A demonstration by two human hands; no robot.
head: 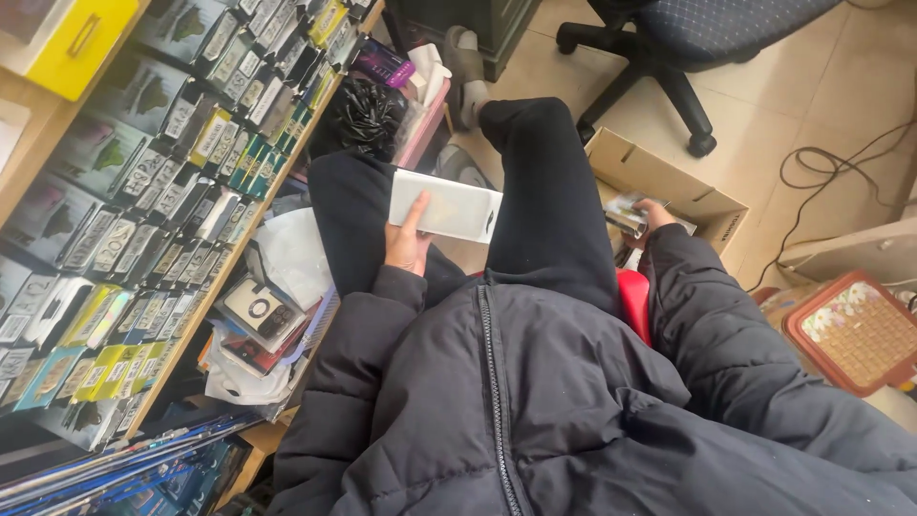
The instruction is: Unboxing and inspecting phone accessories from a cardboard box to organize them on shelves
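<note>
I sit on a red stool [632,298] in a dark puffer jacket and black trousers. My left hand [408,241] grips a flat white packet [446,206] over my left thigh, thumb across its face. My right hand [653,215] reaches down into an open cardboard box [659,177] on the floor to my right, its fingers closed on a small clear-wrapped packet [626,218] among others in the box.
A slanted display rack [172,182] of several small packaged items fills the left side, with loose packets and a white bag [291,253] piled at its foot. A black office chair [669,48], floor cables [821,167] and a woven tray [855,330] lie to the right.
</note>
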